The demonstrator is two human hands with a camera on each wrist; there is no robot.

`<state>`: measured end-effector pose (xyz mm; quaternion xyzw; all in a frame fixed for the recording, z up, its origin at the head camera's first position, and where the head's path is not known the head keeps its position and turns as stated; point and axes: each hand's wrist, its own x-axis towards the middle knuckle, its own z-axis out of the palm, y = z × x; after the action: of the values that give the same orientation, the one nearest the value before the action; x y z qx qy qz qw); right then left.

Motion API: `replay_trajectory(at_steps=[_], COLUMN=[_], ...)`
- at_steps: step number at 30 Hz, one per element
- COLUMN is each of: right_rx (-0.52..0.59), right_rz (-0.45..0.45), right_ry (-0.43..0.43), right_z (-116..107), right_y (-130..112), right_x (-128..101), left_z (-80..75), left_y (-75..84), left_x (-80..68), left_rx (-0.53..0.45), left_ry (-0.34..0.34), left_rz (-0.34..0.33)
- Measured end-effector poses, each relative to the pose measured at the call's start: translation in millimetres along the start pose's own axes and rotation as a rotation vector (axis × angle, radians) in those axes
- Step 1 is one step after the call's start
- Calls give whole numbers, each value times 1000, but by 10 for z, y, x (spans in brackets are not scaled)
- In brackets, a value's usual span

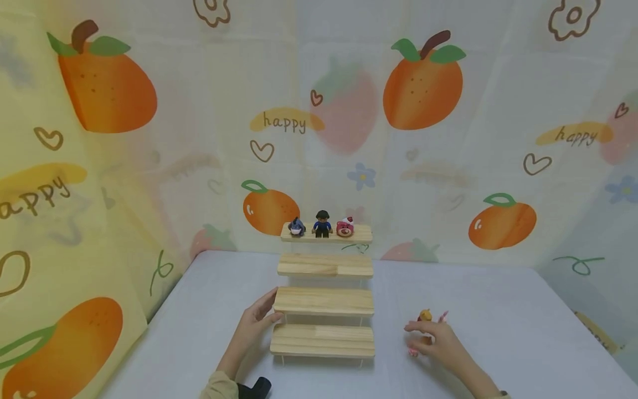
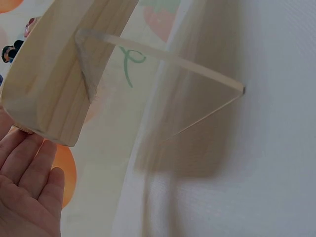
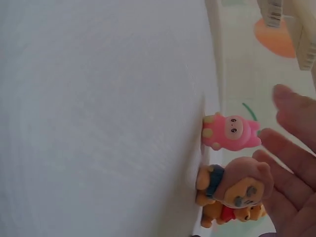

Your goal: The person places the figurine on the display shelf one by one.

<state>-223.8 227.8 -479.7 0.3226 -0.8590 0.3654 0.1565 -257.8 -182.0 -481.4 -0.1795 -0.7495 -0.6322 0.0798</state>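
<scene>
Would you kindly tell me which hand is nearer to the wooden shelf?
The left hand is nearer, with its fingers at the left end of the wooden shelf. The right hand is apart from it, off to the right by the small toys.

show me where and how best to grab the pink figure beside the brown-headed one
Probably best to pinch the pink figure by its rounded head, below the ears, coming from above with the right hand: it stands upright, head uppermost. Thumb and finger at face and back should avoid the brown-headed figure crowding one side.
</scene>
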Motion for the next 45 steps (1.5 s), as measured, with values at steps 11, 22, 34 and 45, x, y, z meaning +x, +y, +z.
replay_trajectory(at_steps=[11,22,34,45], right_rx=[-208,-315,-245,-173], right_rz=[23,-26,-37,-63], right_ry=[-218,-218,-142,-74], right_z=[-83,-71,-37,-21], right_y=[-77,-53,-11,-44], right_x=[56,49,64,60], left_z=[15,43,17,9], left_y=[14,323,106,8], left_x=[5,-40,3,-11], left_rx=[16,9,-4,5], left_ry=[14,-5,11,-1], left_rz=[-18,-48,-27,5])
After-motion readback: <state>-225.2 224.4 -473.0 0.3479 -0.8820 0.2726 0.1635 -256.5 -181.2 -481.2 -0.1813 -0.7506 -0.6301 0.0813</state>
